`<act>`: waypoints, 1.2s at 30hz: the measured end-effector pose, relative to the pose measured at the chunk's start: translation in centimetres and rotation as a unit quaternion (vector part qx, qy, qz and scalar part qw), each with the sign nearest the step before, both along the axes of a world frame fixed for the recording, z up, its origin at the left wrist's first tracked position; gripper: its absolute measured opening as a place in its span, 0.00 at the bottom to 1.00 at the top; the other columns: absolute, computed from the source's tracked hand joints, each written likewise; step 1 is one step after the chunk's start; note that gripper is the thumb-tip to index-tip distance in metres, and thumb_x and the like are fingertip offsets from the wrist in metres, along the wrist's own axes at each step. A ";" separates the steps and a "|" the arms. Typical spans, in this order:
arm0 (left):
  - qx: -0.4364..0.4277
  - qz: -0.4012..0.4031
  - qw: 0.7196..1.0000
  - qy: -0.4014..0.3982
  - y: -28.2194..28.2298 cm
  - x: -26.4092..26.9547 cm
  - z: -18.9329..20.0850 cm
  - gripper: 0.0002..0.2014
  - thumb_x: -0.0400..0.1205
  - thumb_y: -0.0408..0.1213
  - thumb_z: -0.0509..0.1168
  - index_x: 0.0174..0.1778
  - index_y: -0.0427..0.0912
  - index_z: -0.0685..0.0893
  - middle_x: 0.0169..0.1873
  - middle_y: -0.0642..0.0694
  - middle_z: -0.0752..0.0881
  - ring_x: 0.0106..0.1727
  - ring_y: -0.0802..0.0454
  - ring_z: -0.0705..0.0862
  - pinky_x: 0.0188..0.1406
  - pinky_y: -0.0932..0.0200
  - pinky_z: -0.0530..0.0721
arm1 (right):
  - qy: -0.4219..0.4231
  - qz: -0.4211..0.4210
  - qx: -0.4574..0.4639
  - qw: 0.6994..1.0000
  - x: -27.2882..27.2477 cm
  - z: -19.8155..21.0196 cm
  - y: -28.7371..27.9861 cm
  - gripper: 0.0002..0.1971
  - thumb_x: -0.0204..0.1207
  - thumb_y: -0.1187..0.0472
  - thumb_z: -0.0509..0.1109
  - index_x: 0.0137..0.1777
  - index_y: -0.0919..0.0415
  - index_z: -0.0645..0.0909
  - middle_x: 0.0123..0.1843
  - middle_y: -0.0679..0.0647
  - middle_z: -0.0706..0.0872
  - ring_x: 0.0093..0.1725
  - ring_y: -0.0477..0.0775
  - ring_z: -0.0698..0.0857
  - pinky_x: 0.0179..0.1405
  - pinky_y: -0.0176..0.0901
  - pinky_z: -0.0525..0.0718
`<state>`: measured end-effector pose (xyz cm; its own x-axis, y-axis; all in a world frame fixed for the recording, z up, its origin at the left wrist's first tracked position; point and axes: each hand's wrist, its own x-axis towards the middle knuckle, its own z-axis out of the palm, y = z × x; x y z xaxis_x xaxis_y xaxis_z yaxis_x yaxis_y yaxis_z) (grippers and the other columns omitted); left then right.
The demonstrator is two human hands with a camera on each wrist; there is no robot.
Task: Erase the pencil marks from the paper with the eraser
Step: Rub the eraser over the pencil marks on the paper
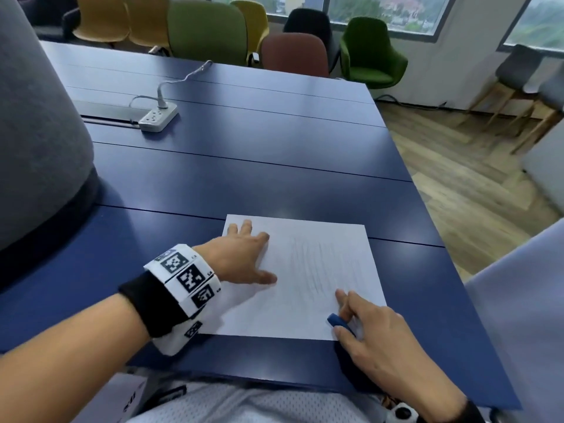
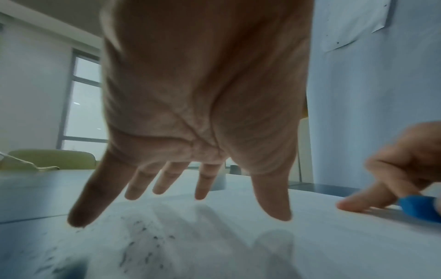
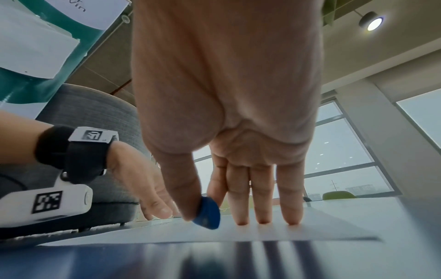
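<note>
A white sheet of paper [image 1: 308, 312] lies on the blue table near its front edge, with faint grey pencil strokes [image 1: 320, 264] across its middle. My left hand [image 1: 259, 257] presses flat on the sheet's left part, fingers spread. In the left wrist view the left hand [image 2: 238, 205] touches the sheet with its fingertips, and dark eraser crumbs [image 2: 143, 237] lie below it. My right hand [image 1: 346, 312] is at the sheet's lower right corner. It pinches a small blue eraser [image 1: 337, 319] between thumb and index finger. The eraser [image 3: 207, 213] touches the paper [image 3: 262, 234], with the other fingers [image 3: 262, 198] straight on the sheet.
The blue table [image 1: 244, 163] runs far ahead, with a white power strip [image 1: 158, 117] and cable at back left. A grey upholstered chair back [image 1: 36, 132] stands close on the left. Coloured chairs [image 1: 207, 29] line the far side. The table's right edge drops to wood floor [image 1: 457, 178].
</note>
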<state>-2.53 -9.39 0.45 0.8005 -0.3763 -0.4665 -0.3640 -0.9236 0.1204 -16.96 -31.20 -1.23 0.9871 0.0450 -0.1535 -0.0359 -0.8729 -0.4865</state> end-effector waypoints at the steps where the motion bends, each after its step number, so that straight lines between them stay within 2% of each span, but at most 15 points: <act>1: -0.008 0.007 1.000 0.006 -0.2 0.4 -0.2 0.48 0.75 0.66 0.67 0.85 0.52 0.51 0.85 0.40 0.43 0.85 0.37 0.46 0.78 0.36 0.64 | 0.006 0.004 -0.009 1.000 0.1 0.3 0.1 0.07 0.79 0.50 0.65 0.43 0.50 0.70 0.59 0.48 0.86 0.52 0.54 0.85 0.52 0.47 0.83; 3: -0.011 0.012 1.000 0.018 -0.9 0.7 -0.9 0.54 0.71 0.69 0.70 0.85 0.56 0.47 0.85 0.41 0.42 0.85 0.36 0.46 0.77 0.33 0.65 | 0.020 0.009 -0.029 0.999 0.4 0.6 0.1 0.08 0.78 0.49 0.64 0.41 0.50 0.70 0.56 0.49 0.88 0.50 0.56 0.86 0.51 0.49 0.84; 5: 0.001 0.011 1.000 0.011 -1.6 0.9 -1.6 0.57 0.67 0.69 0.72 0.85 0.55 0.46 0.84 0.39 0.45 0.83 0.34 0.49 0.72 0.29 0.69 | 0.038 0.017 -0.042 0.998 0.9 1.0 -0.2 0.09 0.77 0.48 0.64 0.41 0.50 0.72 0.59 0.49 0.88 0.52 0.54 0.86 0.52 0.49 0.84; 7: 0.014 0.007 1.000 -0.014 -1.9 1.1 -1.7 0.60 0.64 0.69 0.75 0.85 0.51 0.49 0.83 0.38 0.51 0.81 0.35 0.54 0.71 0.34 0.72 | 0.056 0.034 -0.053 0.996 1.8 1.6 -0.6 0.09 0.76 0.46 0.65 0.40 0.48 0.72 0.56 0.48 0.89 0.52 0.51 0.87 0.52 0.48 0.85; 10: 0.035 0.003 0.998 -0.049 -2.0 1.3 -1.5 0.62 0.61 0.70 0.75 0.85 0.48 0.50 0.83 0.38 0.53 0.80 0.36 0.56 0.72 0.42 0.72 | 0.050 0.059 -0.070 0.995 4.3 3.0 -1.2 0.08 0.77 0.49 0.67 0.39 0.49 0.74 0.42 0.44 0.88 0.40 0.47 0.85 0.44 0.46 0.85; 13: 0.048 0.009 0.998 -0.045 -2.1 1.6 -1.4 0.65 0.59 0.72 0.75 0.85 0.50 0.48 0.85 0.38 0.47 0.81 0.32 0.56 0.74 0.41 0.70 | -0.014 0.080 -0.063 0.995 8.6 3.9 -0.5 0.08 0.77 0.54 0.71 0.38 0.55 0.78 0.34 0.41 0.82 0.32 0.39 0.81 0.35 0.43 0.82; 14: 0.053 0.011 0.998 -0.041 -2.1 1.7 -1.4 0.66 0.58 0.73 0.75 0.85 0.51 0.47 0.85 0.38 0.46 0.81 0.30 0.55 0.74 0.40 0.70 | -0.030 0.084 -0.046 0.995 10.2 3.8 -0.2 0.08 0.77 0.56 0.72 0.38 0.56 0.80 0.33 0.41 0.82 0.31 0.36 0.81 0.32 0.40 0.80; 16: 0.060 0.014 0.998 -0.033 -2.2 1.9 -1.3 0.67 0.57 0.73 0.75 0.86 0.54 0.44 0.85 0.38 0.43 0.81 0.26 0.54 0.76 0.38 0.68 | -0.040 0.092 -0.028 0.995 13.3 3.0 0.4 0.07 0.76 0.57 0.74 0.39 0.57 0.82 0.34 0.44 0.83 0.30 0.39 0.80 0.30 0.34 0.76; 19: 0.065 0.017 0.997 -0.023 -2.3 1.9 -1.1 0.68 0.57 0.73 0.75 0.85 0.56 0.42 0.85 0.37 0.42 0.80 0.22 0.52 0.77 0.37 0.67 | -0.037 0.100 -0.025 0.994 16.8 1.7 1.0 0.08 0.75 0.57 0.75 0.40 0.61 0.84 0.38 0.51 0.85 0.35 0.50 0.82 0.33 0.39 0.78; 22: 0.069 0.020 0.997 -0.015 -2.4 1.8 -0.9 0.67 0.59 0.72 0.75 0.86 0.56 0.41 0.85 0.37 0.40 0.80 0.21 0.50 0.77 0.37 0.67 | -0.046 0.112 -0.038 0.992 19.0 1.0 1.3 0.08 0.74 0.58 0.76 0.37 0.58 0.82 0.36 0.49 0.83 0.35 0.49 0.80 0.35 0.38 0.74; 25: 0.068 0.021 0.997 -0.011 -2.5 1.8 -0.8 0.67 0.59 0.72 0.76 0.85 0.57 0.40 0.85 0.37 0.40 0.80 0.19 0.48 0.77 0.35 0.66 | -0.050 0.138 -0.023 0.989 19.7 1.0 1.3 0.09 0.73 0.59 0.76 0.35 0.58 0.81 0.35 0.46 0.81 0.32 0.43 0.78 0.35 0.39 0.76; 29: 0.082 0.010 0.996 -0.020 -2.6 1.7 -0.6 0.67 0.60 0.73 0.74 0.86 0.54 0.41 0.84 0.33 0.41 0.80 0.19 0.49 0.80 0.36 0.59 | 0.015 0.221 -0.007 0.975 19.3 1.2 1.3 0.07 0.70 0.59 0.80 0.36 0.61 0.86 0.36 0.52 0.86 0.30 0.41 0.78 0.33 0.35 0.79; 32: 0.083 0.007 0.996 -0.024 -2.6 1.6 -0.4 0.67 0.60 0.73 0.74 0.86 0.54 0.40 0.84 0.33 0.42 0.81 0.21 0.49 0.79 0.36 0.58 | -0.018 0.189 -0.027 0.981 20.5 1.1 1.0 0.10 0.72 0.56 0.79 0.33 0.56 0.83 0.34 0.49 0.84 0.30 0.42 0.78 0.31 0.36 0.76; 34: 0.084 0.001 0.996 -0.032 -2.6 1.5 -0.3 0.67 0.60 0.73 0.73 0.86 0.53 0.40 0.84 0.32 0.42 0.81 0.23 0.50 0.80 0.37 0.56 | -0.046 0.166 -0.018 0.985 20.8 0.7 0.9 0.13 0.73 0.57 0.77 0.31 0.53 0.79 0.33 0.46 0.81 0.30 0.42 0.78 0.32 0.36 0.74; 36: 0.088 -0.005 0.995 -0.037 -2.6 1.4 -0.2 0.66 0.61 0.73 0.73 0.86 0.52 0.41 0.84 0.31 0.43 0.82 0.25 0.50 0.80 0.37 0.55 | -0.031 0.192 -0.006 0.981 20.3 0.5 0.9 0.12 0.71 0.59 0.78 0.30 0.55 0.79 0.33 0.47 0.81 0.29 0.42 0.77 0.31 0.32 0.74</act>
<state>-1.14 -11.96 0.28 0.8322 -0.3018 -0.4652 -0.3744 -0.9247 -0.0697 3.34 -30.27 -0.68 0.9052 0.4138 -0.0964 0.3258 -0.8217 -0.4676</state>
